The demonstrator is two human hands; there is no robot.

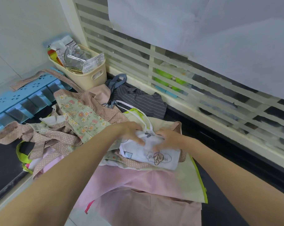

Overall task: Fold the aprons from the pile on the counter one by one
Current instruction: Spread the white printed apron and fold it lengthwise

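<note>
A white apron (156, 154), folded small, was found lying directly beneath both hands on top of the pile (82, 128) on the counter (219, 214). Its long axis ran from upper left to lower right. The left hand (131, 132) and right hand (169, 141) were set equally near, fingers spread and pressing flat, nothing gripped. One white apron was counted under the hands. The unfolded remainder appeared to number five or six, though overlap prevented a firm count. One beige basket (89, 77) was noted behind.
</note>
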